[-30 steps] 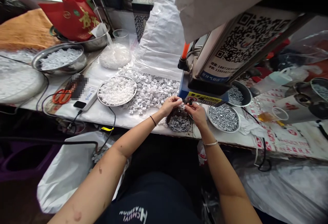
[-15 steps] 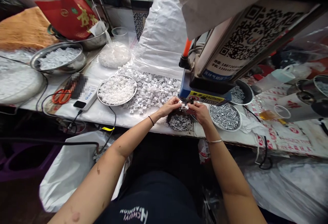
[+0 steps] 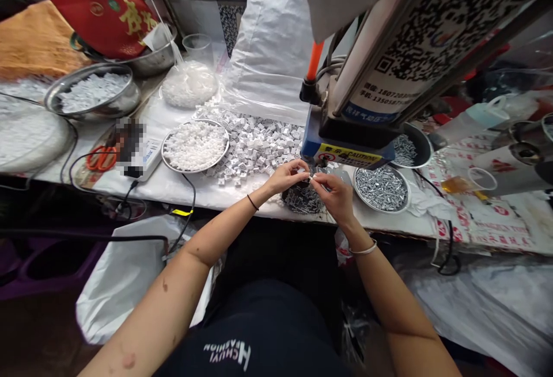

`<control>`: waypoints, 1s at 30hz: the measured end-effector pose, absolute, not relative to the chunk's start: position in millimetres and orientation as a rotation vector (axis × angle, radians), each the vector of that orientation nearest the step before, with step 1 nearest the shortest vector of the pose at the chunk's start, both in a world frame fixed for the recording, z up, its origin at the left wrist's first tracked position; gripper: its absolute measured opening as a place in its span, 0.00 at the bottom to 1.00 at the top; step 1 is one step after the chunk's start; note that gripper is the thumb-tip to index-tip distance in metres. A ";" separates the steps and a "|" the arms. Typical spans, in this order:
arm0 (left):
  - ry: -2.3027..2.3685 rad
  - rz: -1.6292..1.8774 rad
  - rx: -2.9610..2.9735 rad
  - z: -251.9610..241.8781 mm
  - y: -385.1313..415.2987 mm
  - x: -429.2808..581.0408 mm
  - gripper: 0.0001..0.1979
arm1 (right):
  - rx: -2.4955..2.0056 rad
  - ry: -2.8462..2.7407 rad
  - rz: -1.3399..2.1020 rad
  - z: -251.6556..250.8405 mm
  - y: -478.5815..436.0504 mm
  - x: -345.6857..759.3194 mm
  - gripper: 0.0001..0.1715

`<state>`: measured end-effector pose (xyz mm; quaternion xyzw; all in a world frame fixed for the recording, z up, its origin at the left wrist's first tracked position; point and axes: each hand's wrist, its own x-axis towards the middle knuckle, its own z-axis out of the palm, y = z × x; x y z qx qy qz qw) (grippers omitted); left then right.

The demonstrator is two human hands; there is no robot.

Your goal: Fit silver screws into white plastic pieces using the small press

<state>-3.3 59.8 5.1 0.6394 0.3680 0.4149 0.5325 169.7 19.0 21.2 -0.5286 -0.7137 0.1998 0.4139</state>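
Note:
My left hand and my right hand meet fingertip to fingertip in front of the blue press. Both are pinched closed; what lies between the fingertips is too small to name. Just below them is a dark tray of small metal pieces. Left of my left hand spreads a pile of small white blocks. A round bowl of metal pins stands to the right of my right hand.
A plate of white pieces sits left of the block pile, with orange-handled scissors farther left. Behind the pin bowl is a dark bowl. A clear cup lies at the right. Black cables hang over the table's front edge.
Both hands have moved away from under the press, slightly toward me, and their fingertips are closer together. The white piece seen between them before no longer shows clearly. The camera view has shifted slightly.

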 end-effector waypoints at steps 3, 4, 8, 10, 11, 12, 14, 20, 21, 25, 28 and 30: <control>0.920 0.961 1.579 7.0 59.2 0.5 0.10 | -1.338 -1.734 0.620 21.4 15.4 166.3 0.09; 0.927 0.961 1.580 5.7 58.7 1.9 0.09 | -1.337 -1.732 0.673 22.0 14.9 166.3 0.09; 0.977 1.082 1.470 -2.3 45.6 4.5 0.17 | -1.400 -1.768 0.591 20.4 16.2 188.7 0.14; 1.096 1.220 1.481 -5.9 31.2 1.9 0.18 | -1.513 -1.772 0.291 13.7 17.5 217.9 0.15; 1.165 1.263 1.545 -7.9 23.2 -0.1 0.16 | -1.599 -1.762 0.118 8.5 17.8 235.7 0.15; 1.215 1.266 1.641 -10.0 15.5 -2.2 0.13 | -1.703 -1.759 -0.030 2.0 18.0 254.1 0.16; 1.255 1.190 1.835 -15.1 3.2 -5.3 0.09 | -1.897 -1.750 -0.220 -13.3 18.0 288.1 0.17; 1.222 1.145 1.900 -24.4 -2.1 -2.0 0.07 | -1.953 -1.643 -0.182 -46.2 23.5 325.5 0.11; 1.211 1.147 1.896 -23.4 -1.2 -1.4 0.07 | -1.962 -1.634 -0.185 -46.5 25.1 325.5 0.11; 1.191 1.098 1.939 -15.3 -0.1 -3.6 0.07 | -2.005 -1.699 -0.242 -34.6 28.8 324.9 0.12; 1.199 1.081 1.958 -10.9 -0.1 -6.8 0.07 | -1.998 -1.669 -0.222 -15.3 22.1 311.3 0.14; 1.199 1.089 1.958 -11.0 0.2 -7.2 0.07 | -1.903 -1.589 -0.068 0.0 10.9 286.1 0.14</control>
